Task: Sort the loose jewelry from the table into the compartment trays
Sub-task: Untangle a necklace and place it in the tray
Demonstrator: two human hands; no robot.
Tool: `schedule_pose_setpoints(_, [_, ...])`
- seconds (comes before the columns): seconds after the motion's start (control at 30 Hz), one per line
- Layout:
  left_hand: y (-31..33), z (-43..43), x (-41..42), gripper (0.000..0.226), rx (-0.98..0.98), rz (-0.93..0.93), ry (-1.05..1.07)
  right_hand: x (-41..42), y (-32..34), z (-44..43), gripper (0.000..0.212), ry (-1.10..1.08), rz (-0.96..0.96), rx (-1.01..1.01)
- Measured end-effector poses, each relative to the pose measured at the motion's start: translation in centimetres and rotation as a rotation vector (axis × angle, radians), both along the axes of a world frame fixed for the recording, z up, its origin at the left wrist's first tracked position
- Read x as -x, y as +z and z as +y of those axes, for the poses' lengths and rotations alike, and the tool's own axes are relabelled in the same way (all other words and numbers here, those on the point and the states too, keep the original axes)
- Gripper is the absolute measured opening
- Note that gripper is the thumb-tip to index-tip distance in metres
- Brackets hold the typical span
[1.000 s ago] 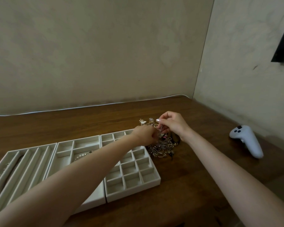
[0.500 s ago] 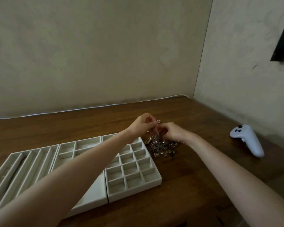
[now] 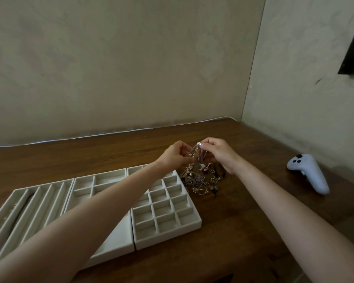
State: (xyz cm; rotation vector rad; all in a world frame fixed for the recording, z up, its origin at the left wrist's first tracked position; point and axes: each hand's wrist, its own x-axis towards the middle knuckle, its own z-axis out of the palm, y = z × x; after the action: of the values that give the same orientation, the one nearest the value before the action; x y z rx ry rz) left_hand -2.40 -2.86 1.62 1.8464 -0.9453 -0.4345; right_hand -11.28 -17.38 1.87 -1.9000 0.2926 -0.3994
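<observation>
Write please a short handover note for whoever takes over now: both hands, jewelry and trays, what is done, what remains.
Left hand: pinches the tangled chains, raised from the jewelry pile.
Right hand: pinches the same chains from the other side.
The jewelry pile lies on the table, right of the grid tray; the middle tray and slotted tray lie left of it.
Done: grid compartments in view hold nothing; the left arm hides part of the middle tray.
Left: untangle the chains, then sort the pile.

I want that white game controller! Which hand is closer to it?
Right. The right hand pinches jewelry left of the controller; the left hand is farther left.
</observation>
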Motion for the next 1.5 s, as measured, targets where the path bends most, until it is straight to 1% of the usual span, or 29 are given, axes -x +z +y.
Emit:
schedule_pose_setpoints(0.03, [-0.1,-0.1,0.0,0.025,-0.030,-0.047,0.017,0.0,0.1,0.1,0.017,-0.006,-0.021,-0.027])
schedule_pose_setpoints(0.1, [-0.1,-0.3,0.1,0.015,-0.064,-0.112,0.046,0.0,0.4,0.5,0.016,-0.006,-0.053,-0.064])
schedule_pose_setpoints(0.17, [0.0,-0.4,0.0,0.006,-0.064,-0.128,0.078,-0.1,0.6,0.8,0.016,0.011,-0.101,-0.133])
schedule_pose_setpoints(0.23, [0.1,-0.4,0.0,0.004,-0.050,-0.106,0.105,0.0,1.1,1.0,0.016,0.032,-0.157,-0.242])
schedule_pose_setpoints(0.27, [0.1,-0.4,-0.1,0.004,-0.029,-0.045,0.108,0.1,1.5,1.0,0.016,0.042,-0.183,-0.286])
schedule_pose_setpoints(0.4, [0.6,0.1,0.6,0.010,0.111,0.357,0.019,0.1,2.5,1.0,0.013,0.069,-0.214,-0.357])
schedule_pose_setpoints(0.47, [0.9,0.2,0.9,0.015,0.131,0.477,-0.058,0.0,2.7,1.0,0.013,0.081,-0.226,-0.410])
schedule_pose_setpoints(0.5, [1.0,0.3,1.0,0.016,0.123,0.488,-0.092,0.0,2.8,1.0,0.014,0.087,-0.238,-0.422])
schedule_pose_setpoints(0.57, [1.1,0.3,1.2,0.012,0.095,0.446,-0.120,0.0,2.9,1.0,0.016,0.069,-0.264,-0.422])
schedule_pose_setpoints(0.7, [0.9,0.4,1.0,0.003,0.076,0.349,-0.075,0.1,3.0,0.8,0.019,-0.051,-0.269,-0.395])
schedule_pose_setpoints(0.83, [0.9,0.8,0.5,0.009,0.050,0.276,-0.026,0.4,2.8,0.3,0.024,-0.125,-0.277,-0.353])
schedule_pose_setpoints(0.93, [0.8,1.1,0.6,0.009,0.024,0.253,-0.037,0.5,2.7,-0.1,0.029,-0.159,-0.295,-0.356])
schedule_pose_setpoints(1.07, [0.3,1.5,0.3,0.017,0.035,0.233,-0.069,0.5,2.8,-0.4,0.034,-0.179,-0.329,-0.445])
schedule_pose_setpoints(1.17, [0.2,1.6,0.4,0.007,0.021,0.214,-0.060,0.6,3.1,-0.4,0.036,-0.185,-0.377,-0.562])
schedule_pose_setpoints(1.2, [0.1,1.6,0.5,0.006,0.017,0.217,-0.048,0.6,3.2,-0.3,0.037,-0.189,-0.394,-0.599])
schedule_pose_setpoints(1.23, [0.1,1.6,0.5,0.010,0.019,0.222,-0.032,0.7,3.3,-0.3,0.039,-0.192,-0.408,-0.636])
schedule_pose_setpoints(1.33, [0.0,1.6,0.5,0.018,0.079,0.257,0.006,0.9,3.6,-0.3,0.049,-0.177,-0.395,-0.697])
schedule_pose_setpoints(1.4, [-0.1,1.7,0.4,0.015,0.160,0.278,0.027,1.0,3.7,-0.4,0.054,-0.152,-0.346,-0.656])
schedule_pose_setpoints(1.5, [0.0,1.5,0.2,0.014,0.239,0.253,0.060,1.0,3.4,-0.5,0.053,-0.118,-0.272,-0.558])
